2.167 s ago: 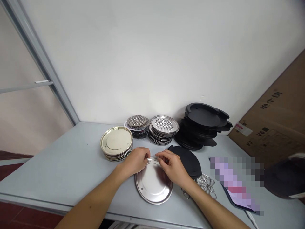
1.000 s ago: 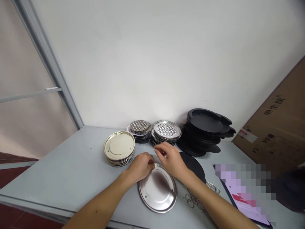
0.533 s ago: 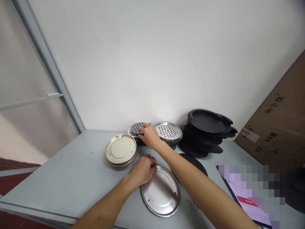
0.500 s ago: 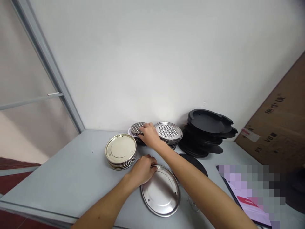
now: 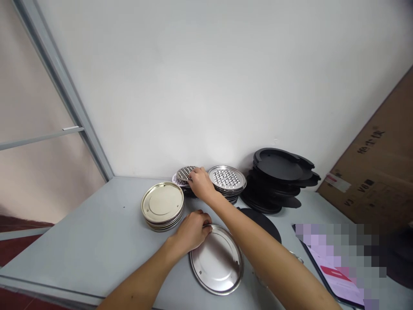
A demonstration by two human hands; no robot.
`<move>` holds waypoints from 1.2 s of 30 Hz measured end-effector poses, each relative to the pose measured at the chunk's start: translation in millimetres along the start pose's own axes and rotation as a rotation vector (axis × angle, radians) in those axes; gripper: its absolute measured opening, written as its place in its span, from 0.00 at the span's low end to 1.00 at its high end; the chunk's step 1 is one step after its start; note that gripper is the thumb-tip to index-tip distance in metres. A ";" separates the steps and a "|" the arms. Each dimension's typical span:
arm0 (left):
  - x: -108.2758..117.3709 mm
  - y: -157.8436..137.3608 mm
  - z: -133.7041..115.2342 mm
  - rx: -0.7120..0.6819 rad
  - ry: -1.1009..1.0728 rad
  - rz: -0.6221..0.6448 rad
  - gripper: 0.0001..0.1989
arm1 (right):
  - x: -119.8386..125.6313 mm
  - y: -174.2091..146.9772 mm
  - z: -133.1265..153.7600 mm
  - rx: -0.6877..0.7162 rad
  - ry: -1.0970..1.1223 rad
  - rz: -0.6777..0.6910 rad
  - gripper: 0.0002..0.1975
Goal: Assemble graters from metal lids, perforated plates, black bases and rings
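My left hand point(image 5: 194, 230) has its fingers closed on the far rim of a round silver metal lid point(image 5: 219, 267), which lies at the front of the table. Farther back, my right hand point(image 5: 201, 183) pinches the edge of a small round grater plate point(image 5: 185, 173), tilted over other discs near the wall. Right of that hand stands a stack of larger silver grater plates point(image 5: 227, 177). Left of both hands is a stack of gold-coloured round lids point(image 5: 163, 202). My right forearm covers part of a flat black disc point(image 5: 260, 221).
A leaning stack of black round trays point(image 5: 280, 165) stands against the wall point(image 5: 193, 86) at the back right. Beside it is a large cardboard box point(image 5: 371, 172). A tablet-like panel point(image 5: 338, 280), partly pixelated, lies at the right. Small metal rings point(image 5: 296, 257) lie by my right forearm.
Both hands keep their holds in nearly the same places. The view has shifted slightly, and my right forearm has moved a little left, showing metal rings on its right side.
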State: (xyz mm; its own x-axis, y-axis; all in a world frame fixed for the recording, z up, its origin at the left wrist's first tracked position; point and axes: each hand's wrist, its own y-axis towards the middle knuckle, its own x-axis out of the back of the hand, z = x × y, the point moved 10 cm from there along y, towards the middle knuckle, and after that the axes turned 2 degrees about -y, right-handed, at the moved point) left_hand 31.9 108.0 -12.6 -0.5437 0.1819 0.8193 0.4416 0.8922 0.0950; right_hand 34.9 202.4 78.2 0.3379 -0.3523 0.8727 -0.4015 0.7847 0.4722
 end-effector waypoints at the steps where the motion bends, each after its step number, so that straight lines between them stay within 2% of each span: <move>1: -0.3 0.1 -0.5 -0.001 -0.001 0.006 0.09 | 0.9 1.6 0.0 0.013 0.008 -0.006 0.07; 6: 0.2 0.6 -2.6 -0.022 -0.016 0.011 0.12 | 13.5 9.9 0.6 0.071 0.059 -0.057 0.05; 10: 1.2 1.0 -1.3 -0.044 -0.017 0.003 0.14 | 36.7 2.8 3.1 0.087 0.110 -0.118 0.03; 13: 2.9 1.2 0.8 -0.045 -0.042 0.006 0.13 | 61.2 -22.5 6.3 0.114 0.155 -0.154 0.03; 15: 4.1 0.9 -0.5 -0.064 -0.060 0.019 0.12 | 87.2 -49.5 5.2 0.146 0.273 -0.240 0.02; 17: 4.8 0.5 -2.4 -0.083 -0.078 0.038 0.10 | 105.3 -77.1 0.0 0.158 0.361 -0.238 0.03; 21: 4.2 0.6 -0.4 -0.065 -0.139 0.072 0.10 | 115.3 -123.6 -20.8 0.075 0.493 -0.020 0.03; 25: 0.5 2.1 4.0 -0.052 -0.188 0.114 0.11 | 106.5 -163.4 -25.4 0.058 0.520 0.286 0.03; 27: -0.6 3.3 8.3 -0.038 -0.215 0.127 0.12 | 100.0 -178.9 -23.0 0.039 0.522 0.394 0.05; 30: -1.4 4.8 16.0 0.003 -0.253 0.142 0.14 | 85.7 -193.3 -9.6 0.045 0.504 0.505 0.07; 34: 0.0 5.2 20.0 0.041 -0.270 0.145 0.15 | 56.8 -199.5 16.9 0.152 0.428 0.621 0.06; 36: -1.0 4.5 18.6 0.043 -0.273 0.157 0.14 | 45.3 -197.5 23.4 0.202 0.385 0.633 0.06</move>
State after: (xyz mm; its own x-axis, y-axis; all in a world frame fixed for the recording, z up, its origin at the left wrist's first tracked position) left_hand 21.1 119.5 -23.5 -0.6455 0.4178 0.6394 0.5076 0.8602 -0.0497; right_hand 109.6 19.5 27.4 0.2494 0.3651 0.8969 -0.7523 0.6563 -0.0580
